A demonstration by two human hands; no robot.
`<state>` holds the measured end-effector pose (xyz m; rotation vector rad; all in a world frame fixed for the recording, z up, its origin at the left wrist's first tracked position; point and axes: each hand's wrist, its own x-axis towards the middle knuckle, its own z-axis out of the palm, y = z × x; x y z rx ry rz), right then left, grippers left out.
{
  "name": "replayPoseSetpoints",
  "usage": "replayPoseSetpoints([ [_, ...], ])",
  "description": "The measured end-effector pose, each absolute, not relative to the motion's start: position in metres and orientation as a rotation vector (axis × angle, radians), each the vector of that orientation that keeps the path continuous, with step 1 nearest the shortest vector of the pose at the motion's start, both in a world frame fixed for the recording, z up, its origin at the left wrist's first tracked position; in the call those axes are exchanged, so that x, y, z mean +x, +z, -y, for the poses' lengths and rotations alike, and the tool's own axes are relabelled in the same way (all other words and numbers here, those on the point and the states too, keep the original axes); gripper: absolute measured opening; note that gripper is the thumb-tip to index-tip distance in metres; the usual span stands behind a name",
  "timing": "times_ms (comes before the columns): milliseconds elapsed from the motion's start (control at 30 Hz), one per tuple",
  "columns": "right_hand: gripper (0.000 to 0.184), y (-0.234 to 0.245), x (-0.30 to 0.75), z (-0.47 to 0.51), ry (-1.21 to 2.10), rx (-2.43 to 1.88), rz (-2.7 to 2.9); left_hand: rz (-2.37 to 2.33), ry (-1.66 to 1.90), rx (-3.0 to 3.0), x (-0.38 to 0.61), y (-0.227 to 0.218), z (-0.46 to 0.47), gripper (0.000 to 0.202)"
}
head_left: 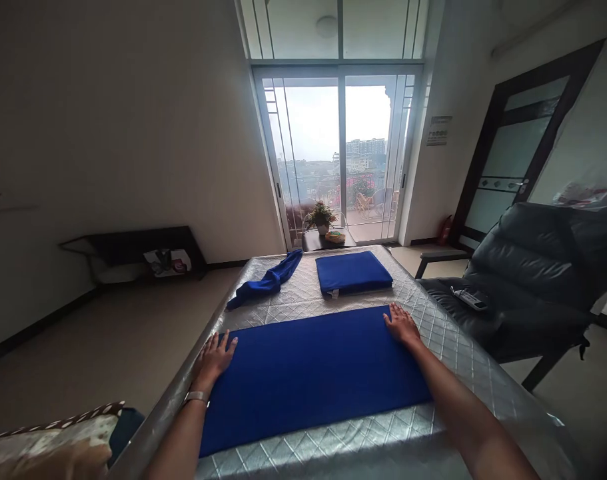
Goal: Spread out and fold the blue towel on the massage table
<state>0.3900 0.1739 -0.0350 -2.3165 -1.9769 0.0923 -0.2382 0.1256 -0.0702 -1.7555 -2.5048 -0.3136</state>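
One flat blue cloth [310, 380] lies spread across one silver quilted cover [476, 377], the left hand [214, 358] at its left edge and the right hand [403, 325] at its far right corner, the fingers of both apart. Just beyond lie one crumpled blue cloth [268, 283] and one folded blue cloth [354, 270]. One black armchair [526, 267] stands at right; farther off, one potted plant [322, 216] sits before two glass door panels [313, 123].
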Motion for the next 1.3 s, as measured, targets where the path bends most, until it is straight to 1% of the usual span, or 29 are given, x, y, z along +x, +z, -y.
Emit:
replayPoseSetpoints([
  [267,0.069,-0.031,0.389,-0.172,0.093,-2.315,2.001,2.434,-0.461,-1.759,-0.223,-0.06,-0.118,0.069],
  [433,0.068,-0.027,0.387,-0.17,0.119,-2.309,1.979,2.227,-0.555,-1.742,-0.216,-0.043,-0.105,0.067],
  [567,0.069,-0.026,0.387,-0.169,0.133,-2.302,1.963,2.113,-0.614,-1.842,-0.179,-0.033,-0.102,0.062],
  [700,0.069,-0.027,0.386,-0.169,0.129,-2.295,1.964,2.056,-0.485,-2.174,-0.105,-0.033,-0.105,0.057],
  [800,0.068,-0.027,0.387,-0.168,0.119,-2.291,1.96,1.959,-0.392,-2.352,-0.058,-0.038,-0.105,0.059],
  [900,0.067,-0.028,0.387,-0.168,0.108,-2.275,1.951,1.979,-0.302,-2.41,-0.042,-0.044,-0.104,0.064],
  [1033,0.067,-0.029,0.388,-0.169,0.118,-2.281,1.958,2.102,-0.208,-2.35,-0.071,-0.048,-0.098,0.069],
  [1300,0.07,-0.033,0.389,-0.172,0.097,-2.273,1.973,2.398,-0.169,-1.962,-0.193,-0.05,-0.062,0.073],
])
